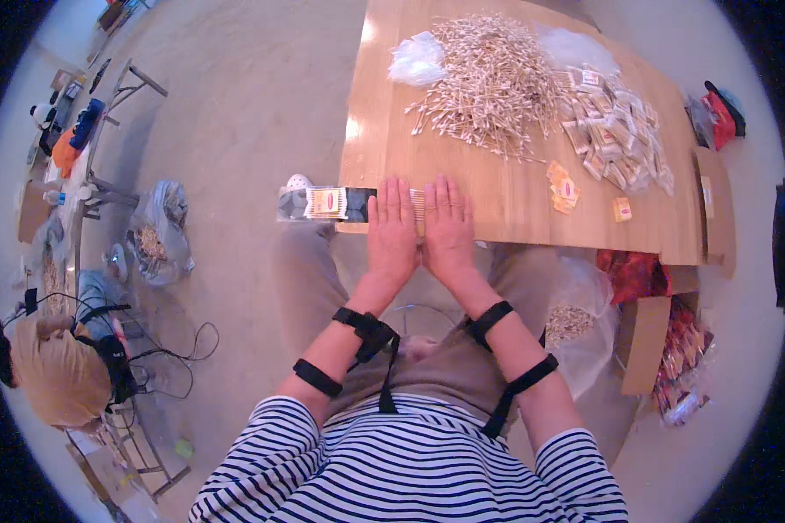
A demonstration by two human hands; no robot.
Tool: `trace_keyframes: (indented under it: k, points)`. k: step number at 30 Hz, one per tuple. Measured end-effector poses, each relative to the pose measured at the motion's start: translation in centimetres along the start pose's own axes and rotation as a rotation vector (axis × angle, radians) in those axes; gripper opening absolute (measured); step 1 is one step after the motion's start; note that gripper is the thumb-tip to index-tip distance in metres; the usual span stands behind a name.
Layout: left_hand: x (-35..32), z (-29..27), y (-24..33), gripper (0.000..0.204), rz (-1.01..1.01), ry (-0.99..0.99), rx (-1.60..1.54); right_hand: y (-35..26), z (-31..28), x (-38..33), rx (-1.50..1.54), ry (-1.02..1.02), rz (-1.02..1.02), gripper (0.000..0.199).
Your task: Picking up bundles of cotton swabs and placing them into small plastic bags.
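Note:
My left hand [392, 231] and my right hand [447, 228] lie side by side at the table's front edge, fingers stretched out and pointing away from me. Between them a small row of cotton swabs [419, 206] shows; how much of it lies under my palms is hidden. Just left of my left hand, a clear bag [293, 204] sticks out past the table's left edge. Next to it is a flat set of cotton swabs with an orange and white card [326, 202] on top, and a dark strip [358, 204] runs from there toward my fingers.
A big heap of loose cotton swabs [493, 83] covers the table's far part, beside filled packets [617, 135] and clear bags [417, 59]. Orange cards [563, 188] lie right of my hands. A cardboard box [645, 344] stands below right. Another person [61, 370] sits at far left.

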State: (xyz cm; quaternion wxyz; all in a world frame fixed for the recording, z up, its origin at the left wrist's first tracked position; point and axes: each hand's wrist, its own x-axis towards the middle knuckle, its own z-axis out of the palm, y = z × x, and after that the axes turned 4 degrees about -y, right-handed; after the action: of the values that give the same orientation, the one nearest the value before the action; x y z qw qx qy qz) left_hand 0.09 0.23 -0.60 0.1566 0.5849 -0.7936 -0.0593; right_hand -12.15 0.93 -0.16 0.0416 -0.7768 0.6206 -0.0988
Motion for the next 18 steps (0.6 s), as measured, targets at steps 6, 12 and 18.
trace_keyframes:
  k: [6, 12, 18]
  points:
    - [-0.3, 0.7, 0.1, 0.083, -0.033, 0.044, 0.135, -0.2, -0.5, 0.0, -0.027, 0.007, 0.005, 0.081]
    - [-0.1, 0.5, 0.1, 0.083, -0.016, 0.004, 0.075, -0.3, -0.5, 0.1, -0.055, 0.042, -0.005, 0.082]
    - [-0.1, 0.0, 0.1, 0.086, 0.009, -0.001, 0.126, -0.5, -1.1, 0.2, -0.017, -0.009, -0.038, 0.082]
